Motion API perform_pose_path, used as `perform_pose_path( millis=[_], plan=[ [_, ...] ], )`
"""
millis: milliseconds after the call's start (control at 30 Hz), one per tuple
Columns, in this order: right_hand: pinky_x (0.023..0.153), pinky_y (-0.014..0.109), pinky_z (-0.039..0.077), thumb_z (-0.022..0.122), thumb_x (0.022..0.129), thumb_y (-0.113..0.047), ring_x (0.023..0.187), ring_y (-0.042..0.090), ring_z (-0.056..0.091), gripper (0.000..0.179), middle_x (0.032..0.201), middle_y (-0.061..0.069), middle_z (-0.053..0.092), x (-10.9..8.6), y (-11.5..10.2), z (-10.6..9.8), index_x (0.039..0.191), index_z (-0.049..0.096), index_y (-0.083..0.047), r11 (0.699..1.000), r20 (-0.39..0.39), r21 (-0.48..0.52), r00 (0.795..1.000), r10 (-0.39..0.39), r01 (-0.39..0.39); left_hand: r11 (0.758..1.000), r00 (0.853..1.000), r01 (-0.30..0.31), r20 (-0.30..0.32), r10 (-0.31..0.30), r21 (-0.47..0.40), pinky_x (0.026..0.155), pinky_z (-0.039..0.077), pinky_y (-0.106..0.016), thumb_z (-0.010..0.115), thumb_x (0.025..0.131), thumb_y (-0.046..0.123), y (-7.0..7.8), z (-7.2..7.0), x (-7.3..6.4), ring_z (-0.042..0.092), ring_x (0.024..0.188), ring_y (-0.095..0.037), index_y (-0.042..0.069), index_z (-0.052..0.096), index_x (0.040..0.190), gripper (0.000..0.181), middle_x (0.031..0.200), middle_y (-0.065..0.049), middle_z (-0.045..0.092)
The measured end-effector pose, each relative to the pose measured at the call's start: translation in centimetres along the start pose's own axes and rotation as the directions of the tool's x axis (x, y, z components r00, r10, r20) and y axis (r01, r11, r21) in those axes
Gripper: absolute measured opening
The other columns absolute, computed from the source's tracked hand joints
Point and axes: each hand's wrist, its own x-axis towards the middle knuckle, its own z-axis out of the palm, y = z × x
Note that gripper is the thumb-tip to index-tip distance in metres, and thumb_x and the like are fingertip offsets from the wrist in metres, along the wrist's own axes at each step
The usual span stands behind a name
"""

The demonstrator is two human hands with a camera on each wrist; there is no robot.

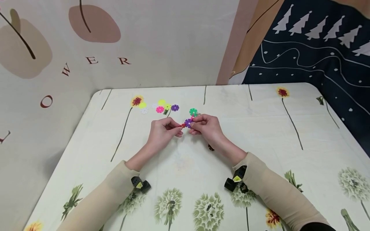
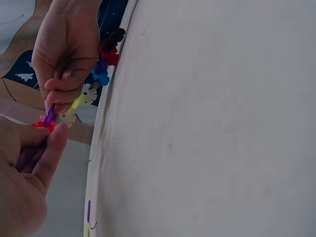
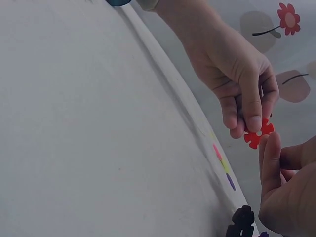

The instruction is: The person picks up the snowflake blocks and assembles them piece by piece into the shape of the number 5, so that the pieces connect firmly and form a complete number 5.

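Observation:
Both hands meet over the far middle of the table. My left hand (image 1: pixel 164 131) pinches a red snowflake disc (image 3: pixel 259 134) by its edge. Thumb and fingers of my right hand (image 1: pixel 209 128) grip a purple snowflake disc (image 1: pixel 188 123), its edge close against the red one. Beyond it, a chain of joined discs shows in the left wrist view, with a white disc (image 2: pixel 89 94), a blue disc (image 2: pixel 101 78), a red disc (image 2: pixel 109 56) and a black end (image 2: pixel 114 39). A green disc (image 1: pixel 193 112) shows just past the right fingers.
Loose snowflake discs lie on the table behind the left hand, among them a pink disc (image 1: pixel 160 109), a purple disc (image 1: pixel 175 107) and a yellow disc (image 1: pixel 142 105). The tablecloth (image 1: pixel 179 166) has printed flowers. A printed curtain (image 1: pixel 173 48) stands behind the table.

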Motion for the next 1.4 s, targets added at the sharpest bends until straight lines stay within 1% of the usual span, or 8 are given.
perform_pose_path(
  millis=[300, 500, 733, 833, 967, 1067, 1233, 1400],
  plan=[
    [0.070, 0.029, 0.063, 0.069, 0.093, 0.009, 0.066, 0.016, 0.072, 0.016, 0.091, 0.021, 0.072, -0.3, -0.5, 0.3, 0.108, 0.066, 0.012, 1.000, -0.058, -0.014, 0.998, -0.013, 0.012, 1.000, 0.999, -0.002, -0.035, 0.001, -0.028, 0.066, 0.062, -0.028, 0.073, 0.089, -0.012, 0.1, 0.4, 0.2, 0.075, 0.069, -0.030, -0.007, 0.072, 0.089, 0.005, 0.082, -0.020, 0.073],
    [0.070, 0.029, 0.063, 0.068, 0.094, 0.009, 0.066, 0.015, 0.072, 0.017, 0.093, 0.022, 0.071, -0.6, -0.7, 0.2, 0.110, 0.066, 0.013, 1.000, -0.088, -0.020, 0.996, -0.014, 0.012, 0.998, 0.999, -0.011, -0.044, 0.009, -0.056, 0.066, 0.062, -0.029, 0.073, 0.089, -0.012, 0.1, 0.9, 0.4, 0.074, 0.067, -0.030, -0.003, 0.072, 0.085, 0.010, 0.082, -0.019, 0.073],
    [0.069, 0.028, 0.063, 0.068, 0.093, 0.011, 0.065, 0.014, 0.072, 0.017, 0.091, 0.021, 0.070, -0.6, -0.7, -0.1, 0.110, 0.066, 0.015, 1.000, -0.090, -0.019, 0.996, -0.020, 0.018, 1.000, 1.000, -0.004, -0.024, 0.003, -0.026, 0.067, 0.062, -0.028, 0.073, 0.089, -0.012, 0.3, 1.5, 0.4, 0.074, 0.068, -0.028, -0.008, 0.070, 0.091, 0.005, 0.082, -0.018, 0.073],
    [0.070, 0.028, 0.063, 0.067, 0.093, 0.012, 0.065, 0.014, 0.072, 0.017, 0.090, 0.020, 0.069, -0.4, -0.6, -0.1, 0.110, 0.066, 0.016, 1.000, -0.087, -0.002, 0.996, -0.022, 0.022, 1.000, 1.000, -0.013, -0.024, 0.012, -0.015, 0.067, 0.062, -0.028, 0.073, 0.089, -0.011, 0.4, 1.7, 0.3, 0.075, 0.068, -0.026, -0.007, 0.070, 0.091, 0.005, 0.082, -0.017, 0.072],
    [0.071, 0.029, 0.063, 0.068, 0.094, 0.010, 0.066, 0.015, 0.072, 0.018, 0.094, 0.021, 0.070, -0.3, -0.6, -0.3, 0.112, 0.067, 0.014, 0.999, -0.066, -0.035, 0.997, -0.030, 0.028, 1.000, 0.999, 0.009, -0.035, -0.010, -0.020, 0.068, 0.062, -0.027, 0.073, 0.089, -0.011, 0.5, 1.8, 0.3, 0.075, 0.069, -0.025, -0.006, 0.069, 0.092, 0.007, 0.082, -0.016, 0.072],
    [0.071, 0.029, 0.063, 0.067, 0.095, 0.008, 0.067, 0.015, 0.072, 0.019, 0.097, 0.022, 0.069, -0.1, -0.8, -0.7, 0.114, 0.067, 0.012, 0.994, -0.036, -0.102, 0.998, -0.047, 0.043, 0.998, 0.999, 0.049, -0.012, -0.050, -0.036, 0.068, 0.062, -0.029, 0.074, 0.089, -0.011, 0.6, 1.9, 0.3, 0.075, 0.070, -0.026, -0.006, 0.069, 0.093, 0.008, 0.085, -0.017, 0.071],
    [0.071, 0.028, 0.062, 0.064, 0.095, 0.008, 0.067, 0.013, 0.071, 0.024, 0.097, 0.024, 0.069, 0.1, -0.8, -1.2, 0.119, 0.066, 0.013, 0.986, 0.005, -0.159, 0.998, -0.055, 0.055, 0.994, 0.993, 0.100, 0.071, -0.096, -0.055, 0.068, 0.063, -0.031, 0.076, 0.088, -0.009, 0.7, 2.3, 0.4, 0.075, 0.070, -0.025, -0.005, 0.068, 0.095, 0.011, 0.087, -0.015, 0.071],
    [0.071, 0.028, 0.063, 0.064, 0.095, 0.009, 0.069, 0.012, 0.071, 0.027, 0.097, 0.022, 0.071, 0.3, -0.5, -1.4, 0.121, 0.066, 0.012, 0.977, 0.014, -0.207, 0.998, -0.057, 0.058, 0.991, 0.984, 0.133, 0.123, -0.130, -0.022, 0.069, 0.063, -0.030, 0.079, 0.086, -0.006, 0.6, 2.4, 0.4, 0.075, 0.072, -0.022, -0.003, 0.070, 0.094, 0.012, 0.085, -0.012, 0.074]
  ],
)
